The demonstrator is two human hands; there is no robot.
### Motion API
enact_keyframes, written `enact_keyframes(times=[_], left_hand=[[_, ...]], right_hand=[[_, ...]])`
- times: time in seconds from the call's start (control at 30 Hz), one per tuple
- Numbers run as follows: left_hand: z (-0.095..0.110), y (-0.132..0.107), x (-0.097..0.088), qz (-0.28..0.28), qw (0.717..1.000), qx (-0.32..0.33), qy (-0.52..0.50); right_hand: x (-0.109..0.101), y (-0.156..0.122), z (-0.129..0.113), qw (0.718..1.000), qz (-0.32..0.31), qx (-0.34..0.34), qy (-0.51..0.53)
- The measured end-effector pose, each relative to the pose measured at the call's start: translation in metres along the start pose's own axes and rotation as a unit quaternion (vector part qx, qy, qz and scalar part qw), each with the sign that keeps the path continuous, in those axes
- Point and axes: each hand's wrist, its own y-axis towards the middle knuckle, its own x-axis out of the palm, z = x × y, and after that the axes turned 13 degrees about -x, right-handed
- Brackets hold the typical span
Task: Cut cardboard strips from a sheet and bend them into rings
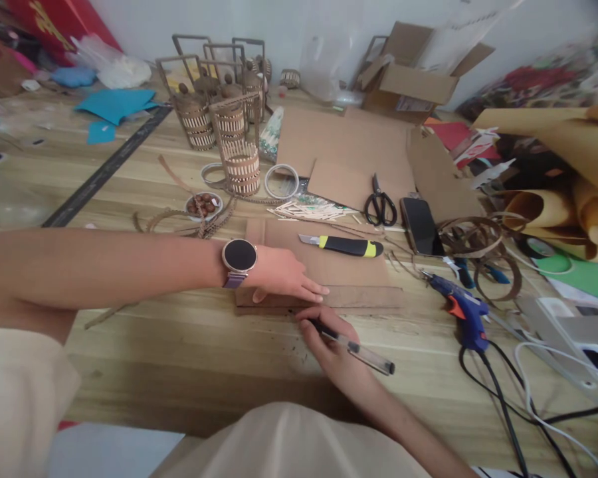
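Observation:
My left hand (285, 272) lies flat with its fingers stretched out, pressing on a cardboard strip (363, 297) that rests along the near edge of a cardboard sheet (279, 232). A watch (240, 255) is on that wrist. Just below the strip, my right hand (336, 338) grips a black pen (371, 358), its tip by the cardboard's near edge. Dark lines run along the strip's edges. Beyond my left hand, a yellow and black utility knife (346, 245) lies on the sheet with its blade out, pointing left.
Small stick-and-cardboard lanterns (242, 166) stand at the back. A bowl of brown beads (204, 206) and loose matchsticks (313, 211) lie nearer. On the right are scissors (380, 206), a phone (421, 226), a blue glue gun (461, 309) with its cable, and tape rolls. A cardboard box (413, 83) stands behind.

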Motion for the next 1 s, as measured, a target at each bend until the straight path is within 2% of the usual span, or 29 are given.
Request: enact_keyframes(times=[0.3,0.4,0.47,0.57,0.67,0.73,0.83,1.0], left_hand=[[0.004,-0.001,-0.009,-0.041,0.999,-0.013,0.026],[0.005,-0.002,-0.01,-0.044,0.999,-0.02,0.011],[0.005,-0.002,-0.011,-0.038,0.999,-0.016,0.014],[0.005,-0.002,-0.01,-0.039,0.999,-0.011,0.016],[0.003,0.0,-0.007,-0.049,0.999,-0.011,0.021],[0.001,0.001,-0.005,-0.048,0.998,-0.01,0.026],[0.001,0.0,-0.006,-0.045,0.999,-0.013,0.005],[0.004,0.0,-0.014,-0.077,0.994,-0.054,-0.059]], right_hand=[[0.012,0.006,0.003,0.999,0.015,-0.03,-0.017],[0.006,0.005,0.009,0.999,0.022,-0.022,-0.028],[-0.01,0.001,0.015,0.998,0.033,-0.006,-0.044],[-0.05,-0.01,0.026,0.993,0.06,0.05,-0.088],[-0.089,-0.021,0.032,0.973,0.122,0.103,-0.167],[-0.101,-0.024,0.029,0.962,0.161,0.106,-0.194],[-0.088,-0.021,0.018,0.972,0.142,0.085,-0.169],[-0.029,-0.003,-0.003,0.998,-0.008,0.048,-0.039]])
